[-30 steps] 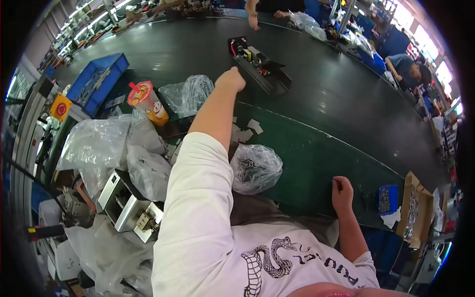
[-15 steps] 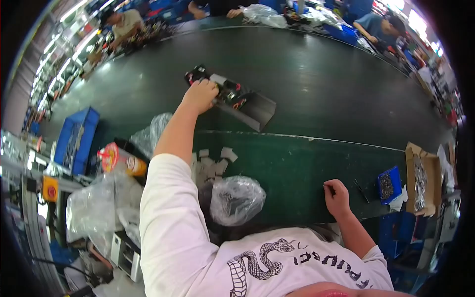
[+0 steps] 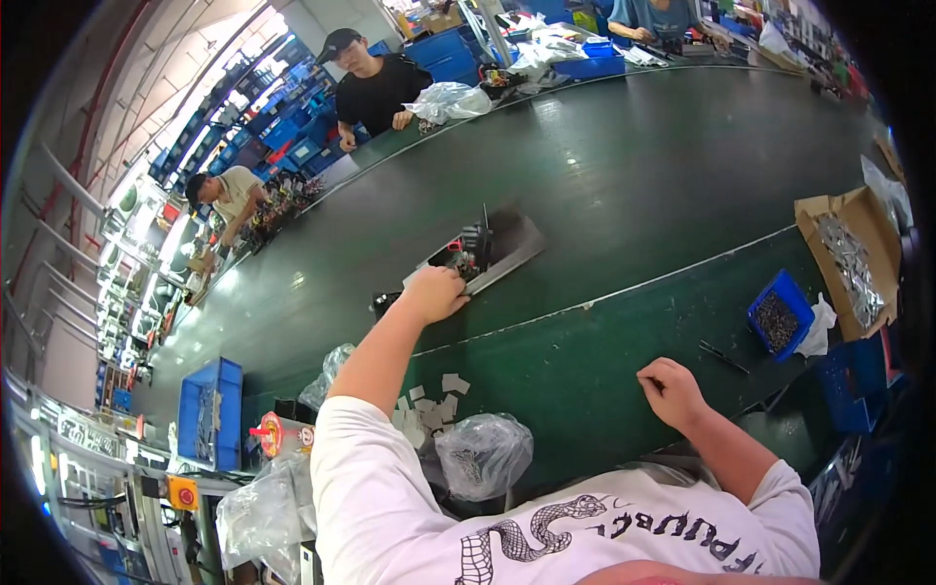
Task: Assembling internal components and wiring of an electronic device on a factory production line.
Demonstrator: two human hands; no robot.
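My left hand (image 3: 436,294) reaches out over the dark belt, its fingers curled on the near edge of a grey metal casing (image 3: 517,252). Black and red electronic parts (image 3: 472,252) sit inside that open channel. A small black part (image 3: 384,304) shows beside my left wrist. What lies under my palm is hidden. My right hand (image 3: 673,390) rests in a loose fist on the green worktop, with no object visible in it. Right of it lies a thin black tool (image 3: 723,357), perhaps tweezers or a pen.
A blue bin of small screws (image 3: 777,322) and a cardboard box of silvery parts (image 3: 850,258) stand right. White paper pieces (image 3: 429,409), a clear plastic bag (image 3: 485,455) and a blue crate (image 3: 211,414) are left. Several people work across the belt (image 3: 663,146).
My view has turned and tilted, so the belt runs more slanted. My left hand remains on the casing, whose angle looks different. The right hand stays in its loose fist on the worktop.
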